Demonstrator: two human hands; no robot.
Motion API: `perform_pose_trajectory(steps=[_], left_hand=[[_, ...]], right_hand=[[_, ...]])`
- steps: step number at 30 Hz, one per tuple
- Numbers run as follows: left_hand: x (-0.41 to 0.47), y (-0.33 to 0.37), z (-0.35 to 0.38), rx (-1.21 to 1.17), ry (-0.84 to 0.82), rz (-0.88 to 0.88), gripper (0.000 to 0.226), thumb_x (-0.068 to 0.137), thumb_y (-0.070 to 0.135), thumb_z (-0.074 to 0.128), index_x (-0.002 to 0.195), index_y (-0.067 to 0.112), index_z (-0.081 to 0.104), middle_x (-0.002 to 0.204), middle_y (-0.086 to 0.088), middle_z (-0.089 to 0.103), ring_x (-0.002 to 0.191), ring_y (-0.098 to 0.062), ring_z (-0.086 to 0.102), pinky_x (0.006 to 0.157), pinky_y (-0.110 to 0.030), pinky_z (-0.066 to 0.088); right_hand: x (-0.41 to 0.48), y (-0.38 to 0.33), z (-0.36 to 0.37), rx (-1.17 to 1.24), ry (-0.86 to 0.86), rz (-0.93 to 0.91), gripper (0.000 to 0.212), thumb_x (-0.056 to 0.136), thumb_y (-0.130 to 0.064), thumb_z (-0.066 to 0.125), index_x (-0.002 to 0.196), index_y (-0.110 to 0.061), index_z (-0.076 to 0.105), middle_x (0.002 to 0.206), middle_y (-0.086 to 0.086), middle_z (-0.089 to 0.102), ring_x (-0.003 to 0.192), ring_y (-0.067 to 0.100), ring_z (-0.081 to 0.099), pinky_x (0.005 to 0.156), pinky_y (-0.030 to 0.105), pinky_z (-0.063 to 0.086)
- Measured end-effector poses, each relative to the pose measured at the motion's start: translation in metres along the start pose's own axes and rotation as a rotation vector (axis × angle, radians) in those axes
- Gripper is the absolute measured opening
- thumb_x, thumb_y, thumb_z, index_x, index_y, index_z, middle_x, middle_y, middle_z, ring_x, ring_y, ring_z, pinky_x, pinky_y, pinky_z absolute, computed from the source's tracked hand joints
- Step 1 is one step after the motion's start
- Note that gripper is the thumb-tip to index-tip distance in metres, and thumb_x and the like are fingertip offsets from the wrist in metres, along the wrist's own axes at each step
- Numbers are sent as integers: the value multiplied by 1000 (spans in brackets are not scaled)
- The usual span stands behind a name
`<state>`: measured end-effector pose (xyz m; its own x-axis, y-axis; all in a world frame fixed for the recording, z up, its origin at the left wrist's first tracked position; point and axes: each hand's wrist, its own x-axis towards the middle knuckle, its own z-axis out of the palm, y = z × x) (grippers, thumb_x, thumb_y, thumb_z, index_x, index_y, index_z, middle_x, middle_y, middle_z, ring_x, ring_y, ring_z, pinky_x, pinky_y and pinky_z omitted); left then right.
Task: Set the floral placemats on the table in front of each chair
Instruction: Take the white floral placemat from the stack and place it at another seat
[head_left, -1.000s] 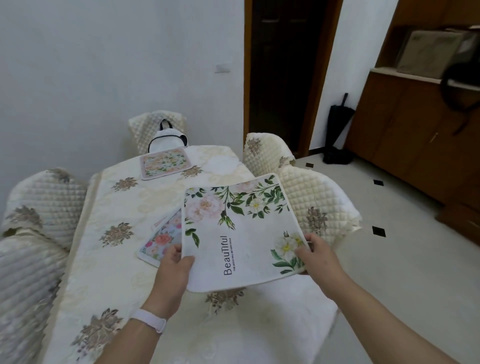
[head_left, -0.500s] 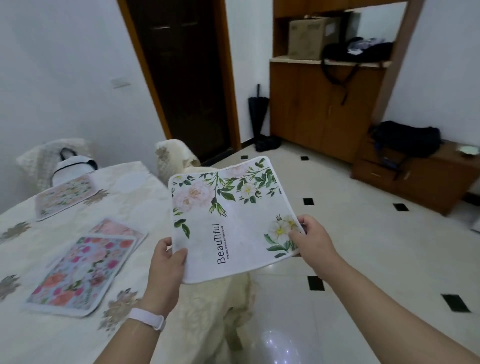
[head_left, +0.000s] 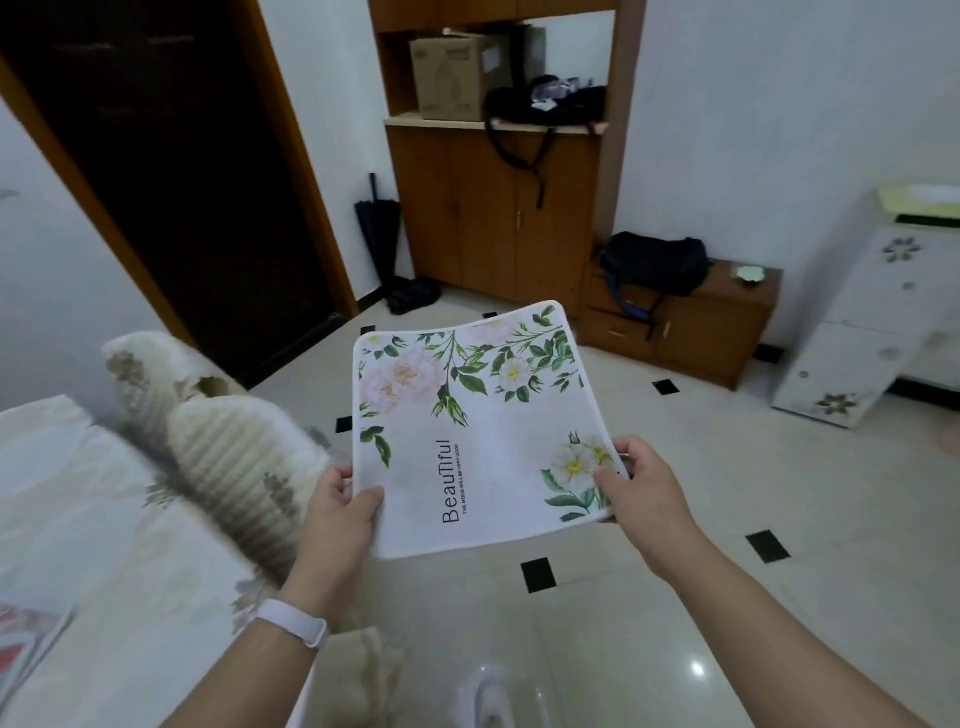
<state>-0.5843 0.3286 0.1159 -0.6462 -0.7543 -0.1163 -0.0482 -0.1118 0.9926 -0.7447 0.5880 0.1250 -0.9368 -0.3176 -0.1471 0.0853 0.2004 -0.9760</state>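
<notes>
A white floral placemat (head_left: 467, 415) printed with "Beautiful" hangs in the air over the tiled floor, to the right of the table. My left hand (head_left: 340, 512) pinches its near left corner, thumb on top. My right hand (head_left: 641, 491) pinches its near right corner. The table (head_left: 104, 519) under a cream cloth fills the lower left. A sliver of another pink floral placemat (head_left: 26, 636) shows at the left edge. Two padded chairs (head_left: 234, 457) stand along the table's right side, just left of my left hand.
A dark doorway (head_left: 171, 171) lies behind the chairs. A wooden cabinet (head_left: 498, 218) carries a cardboard box and a black bag. A low wooden unit (head_left: 691, 332) holds a dark backpack. A white cabinet (head_left: 872, 322) stands at the right. A black umbrella leans in the corner.
My view has swung right, away from the table toward the room. The placemat held in both hands has left the tabletop and now hangs over the floor beside the chairs.
</notes>
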Motion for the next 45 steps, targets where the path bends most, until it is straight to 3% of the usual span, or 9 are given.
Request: perform_pose_trajectory(steps=[4, 8, 15, 19, 22, 26, 31, 38, 45], left_hand=[[61, -10, 39, -17, -18, -26, 19, 93, 0, 53, 99, 18, 56, 86, 0, 77, 73, -19, 74, 62, -35, 56], [131, -13, 67, -55, -54, -78, 21, 93, -3, 49, 97, 16, 55, 79, 3, 77, 65, -14, 72, 52, -30, 56], [248, 0, 93, -127, -60, -87, 20, 92, -4, 50, 101, 14, 54, 92, -7, 75, 74, -22, 71, 64, -36, 55], [297, 9, 91, -105, -33, -69, 19, 92, -1, 51, 101, 14, 54, 91, -6, 75, 73, -19, 72, 55, -30, 54], [327, 14, 79, -90, -13, -47, 19, 92, -1, 51, 104, 14, 55, 92, -4, 77, 76, -21, 73, 56, -31, 57], [365, 16, 59, -94, 73, -41, 19, 93, 1, 52, 102, 17, 55, 94, -3, 77, 79, -21, 73, 58, -31, 57], [418, 15, 43, -76, 243, -32, 20, 93, 0, 52, 101, 18, 56, 94, -3, 77, 78, -21, 73, 59, -32, 56], [492, 33, 46, -132, 483, -32, 16, 93, 0, 53, 100, 14, 56, 91, -5, 77, 74, -23, 74, 54, -30, 57], [535, 47, 41, -107, 707, 12, 14, 94, 2, 53, 99, 14, 55, 89, -1, 77, 72, -21, 74, 53, -28, 57]], right_hand=[[57, 0, -3, -11, 46, 19, 25, 91, -5, 56, 91, -29, 64, 89, -1, 76, 75, 18, 75, 62, 43, 64], [120, -12, 9, -51, 68, 46, 24, 92, -4, 56, 92, -27, 64, 89, -1, 76, 76, 19, 75, 61, 41, 63], [235, -58, 47, -129, 73, 14, 25, 93, -5, 54, 92, -28, 63, 92, -1, 75, 77, 19, 75, 59, 38, 62], [283, -70, 71, -142, 42, 8, 23, 94, -6, 55, 94, -28, 62, 93, -3, 75, 77, 18, 75, 61, 40, 63], [320, -75, 95, -144, 1, 6, 24, 93, -4, 55, 93, -28, 62, 92, -1, 75, 75, 17, 75, 59, 39, 63], [376, -78, 137, -127, -105, 0, 24, 94, -5, 55, 92, -27, 64, 89, -2, 76, 72, 17, 75, 55, 34, 61], [460, -83, 198, -119, -274, -28, 24, 94, -5, 56, 92, -28, 63, 88, -1, 76, 72, 19, 75, 57, 39, 62], [584, -113, 270, -134, -538, -42, 24, 94, -6, 55, 91, -29, 63, 86, -1, 76, 69, 15, 75, 50, 27, 57], [669, -146, 344, -170, -770, -86, 23, 94, -4, 55, 93, -26, 63, 82, -10, 76, 71, 16, 75, 56, 36, 63]])
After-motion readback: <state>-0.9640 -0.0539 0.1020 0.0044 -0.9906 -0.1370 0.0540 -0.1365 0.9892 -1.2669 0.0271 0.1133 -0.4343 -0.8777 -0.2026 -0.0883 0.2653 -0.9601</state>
